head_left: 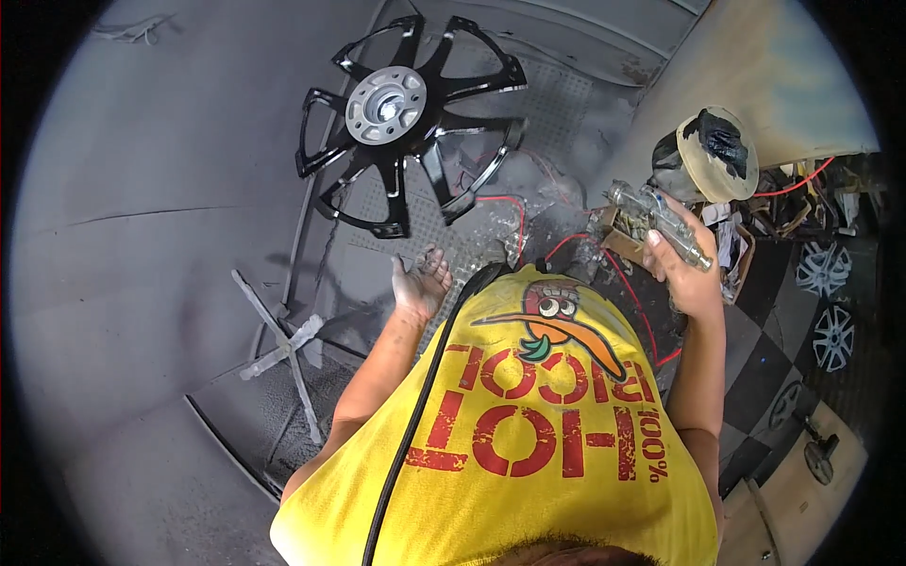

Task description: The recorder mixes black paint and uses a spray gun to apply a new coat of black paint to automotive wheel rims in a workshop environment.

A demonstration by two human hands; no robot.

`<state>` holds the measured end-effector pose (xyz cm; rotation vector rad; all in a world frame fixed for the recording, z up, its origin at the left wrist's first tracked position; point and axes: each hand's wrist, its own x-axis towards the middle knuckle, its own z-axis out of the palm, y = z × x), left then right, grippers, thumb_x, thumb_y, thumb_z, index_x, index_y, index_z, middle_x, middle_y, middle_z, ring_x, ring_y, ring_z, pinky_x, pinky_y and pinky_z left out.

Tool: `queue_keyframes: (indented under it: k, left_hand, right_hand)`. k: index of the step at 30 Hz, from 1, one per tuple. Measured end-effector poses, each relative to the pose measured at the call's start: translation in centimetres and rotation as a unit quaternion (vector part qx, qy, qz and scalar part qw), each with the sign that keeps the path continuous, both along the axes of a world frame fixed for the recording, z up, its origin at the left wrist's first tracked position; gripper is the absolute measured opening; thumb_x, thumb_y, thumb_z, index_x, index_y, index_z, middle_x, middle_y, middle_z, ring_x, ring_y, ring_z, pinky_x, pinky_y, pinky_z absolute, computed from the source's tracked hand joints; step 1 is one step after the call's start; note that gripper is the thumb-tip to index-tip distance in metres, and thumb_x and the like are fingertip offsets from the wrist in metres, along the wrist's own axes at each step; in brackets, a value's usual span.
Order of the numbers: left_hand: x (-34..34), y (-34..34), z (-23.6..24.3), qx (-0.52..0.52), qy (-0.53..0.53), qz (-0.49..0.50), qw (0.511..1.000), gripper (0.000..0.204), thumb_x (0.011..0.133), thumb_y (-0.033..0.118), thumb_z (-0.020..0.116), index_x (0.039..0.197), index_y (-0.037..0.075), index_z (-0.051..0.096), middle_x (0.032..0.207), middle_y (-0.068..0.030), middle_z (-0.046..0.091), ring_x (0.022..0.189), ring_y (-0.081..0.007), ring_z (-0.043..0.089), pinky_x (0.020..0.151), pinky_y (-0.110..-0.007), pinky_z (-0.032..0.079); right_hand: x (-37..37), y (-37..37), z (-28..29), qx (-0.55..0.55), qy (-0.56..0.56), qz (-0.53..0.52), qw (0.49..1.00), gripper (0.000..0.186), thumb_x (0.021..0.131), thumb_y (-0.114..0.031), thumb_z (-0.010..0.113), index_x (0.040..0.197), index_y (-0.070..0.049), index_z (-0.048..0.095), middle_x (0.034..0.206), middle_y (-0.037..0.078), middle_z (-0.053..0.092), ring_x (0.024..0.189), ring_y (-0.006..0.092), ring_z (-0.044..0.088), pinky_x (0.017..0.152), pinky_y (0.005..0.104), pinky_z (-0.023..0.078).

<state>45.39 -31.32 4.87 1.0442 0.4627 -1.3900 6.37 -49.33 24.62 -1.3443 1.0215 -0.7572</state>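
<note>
Your right hand (687, 269) is clenched around the spray gun (661, 222), its paint cup (715, 151) just above. Your left hand (421, 283) hangs spread and empty below the glossy black wheel (406, 123).

Ahead of me and to the left, the wheel rim (406, 123) hangs over the grated floor (557, 94). My left hand (420, 283) sits below it, apart from it, with nothing in it. Left of that hand, a cross-shaped stand (283, 344) rests on the floor. My right hand (684, 269) is off to the right, wrapped around the spray gun (661, 222), whose cup (713, 156) stands just behind it. Further right, two more wheels (826, 302) lie on the tiled floor (764, 330).
</note>
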Motion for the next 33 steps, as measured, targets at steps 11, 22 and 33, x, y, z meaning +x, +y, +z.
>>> queue_keyframes:
  k: [11, 22, 33]
  left_hand:
    - [-3.9, -0.9, 4.8, -0.254, -0.092, -0.197, 0.942, 0.073, 0.088, 0.031, 0.062, 0.152, 0.009, 0.036, 0.153, -0.0127, 0.045, 0.123, -0.0269, 0.056, 0.1, -0.037, 0.044]
    - [-4.4, -1.2, 6.6, -0.257, -0.191, -0.157, 0.934, 0.079, 0.082, 0.014, 0.061, 0.154, 0.008, 0.031, 0.152, -0.0123, 0.041, 0.122, -0.0273, 0.056, 0.098, -0.039, 0.048]
    - [0.0, 1.2, 4.2, -0.188, -0.356, -0.194, 0.895, 0.073, 0.08, -0.005, 0.045, 0.152, 0.003, 0.037, 0.132, -0.0155, 0.059, 0.113, -0.0225, 0.061, 0.098, -0.035, 0.05]
  right_hand:
    - [0.0, 0.2, 0.1, -0.005, 0.036, -0.028, 0.999, 0.047, 0.096, -0.013, 0.067, 0.138, 0.002, 0.055, 0.083, -0.001, 0.063, 0.068, 0.0062, 0.056, 0.057, 0.0219, 0.046]
    - [1.0, 0.6, -1.5, -0.056, 0.01, -0.065, 0.996, 0.059, 0.097, -0.012, 0.066, 0.15, -0.002, 0.043, 0.112, 0.008, 0.07, 0.086, 0.0095, 0.062, 0.071, 0.0238, 0.052]
    - [2.6, 1.9, -10.7, 0.031, 0.081, 0.019, 0.996, 0.061, 0.097, -0.007, 0.065, 0.153, -0.005, 0.04, 0.11, 0.003, 0.067, 0.088, 0.0096, 0.062, 0.069, 0.0239, 0.055]
